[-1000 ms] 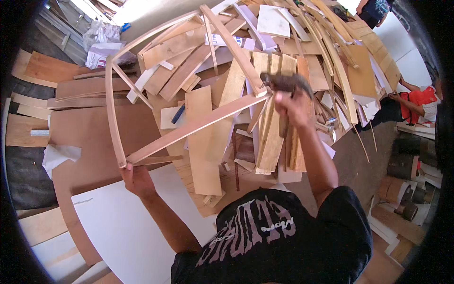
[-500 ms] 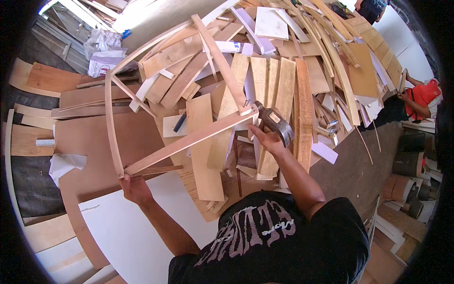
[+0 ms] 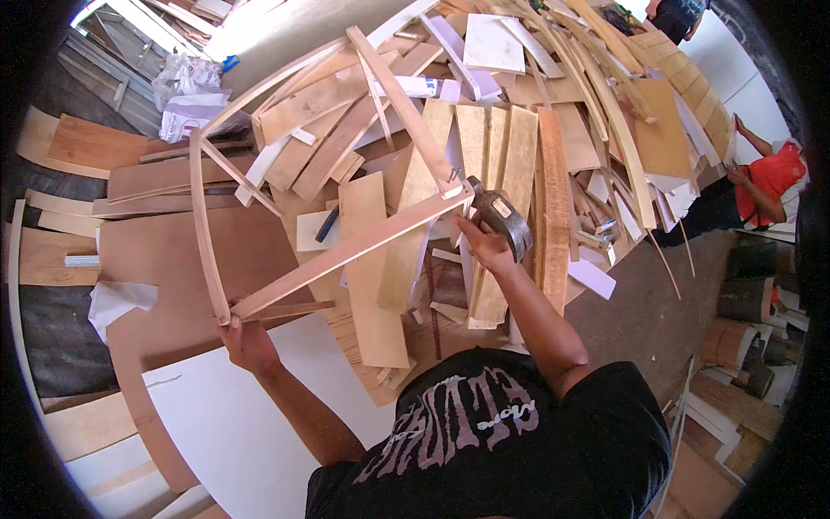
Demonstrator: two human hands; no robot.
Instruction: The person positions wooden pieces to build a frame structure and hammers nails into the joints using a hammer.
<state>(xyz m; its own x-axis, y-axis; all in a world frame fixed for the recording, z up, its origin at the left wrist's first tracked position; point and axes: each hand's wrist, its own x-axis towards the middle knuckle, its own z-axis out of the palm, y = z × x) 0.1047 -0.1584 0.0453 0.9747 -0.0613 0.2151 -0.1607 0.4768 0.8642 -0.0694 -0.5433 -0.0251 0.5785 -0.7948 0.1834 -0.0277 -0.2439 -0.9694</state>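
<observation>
A wooden frame (image 3: 350,253) of narrow pale strips stands in front of me, its nearest strip slanting up to the right. At the lower left corner, my left hand (image 3: 249,344) is closed round the wood. My right hand (image 3: 487,246) is closed beside the right corner, with a hammer (image 3: 501,216) whose dark metal head points upward. From above, the end of its wooden handle shows in the head; the rest of the handle is mostly hidden. Thin nails (image 3: 452,175) stick up at that corner, close to the hammer head.
Loose boards and strips (image 3: 380,268) lie heaped beneath and beyond the frame. A white panel (image 3: 259,415) and a brown sheet (image 3: 173,259) lie at the left. A person in a red top (image 3: 772,186) works at the far right; another person (image 3: 677,17) stands at the back.
The frame has shifted slightly left, and my right hand with the hammer has moved a little with it. At the far right, the person in red has raised an arm.
</observation>
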